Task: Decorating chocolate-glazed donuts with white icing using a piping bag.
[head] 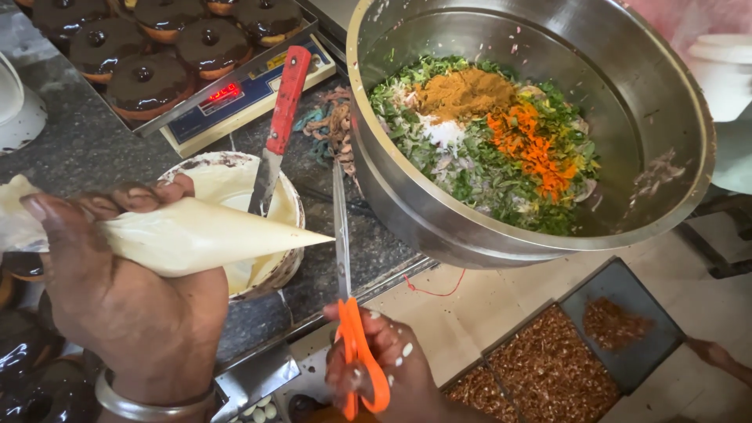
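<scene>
My left hand (117,290) grips a filled cream-coloured piping bag (196,235), its pointed tip aimed right. My right hand (384,364) holds scissors (348,313) with orange handles; the blades point up, just right of the bag's tip. Under the bag sits a small tub of pale cream (235,184) with a red-handled knife (278,125) resting in it.
A large steel bowl (658,94) of chopped greens, spice powder and grated carrot fills the upper right. Chocolate-glazed doughnuts (149,78) sit on a tray over a digital scale (235,98). Trays of brown crumbs (548,368) lie at lower right. Dark doughnuts (31,368) lie at lower left.
</scene>
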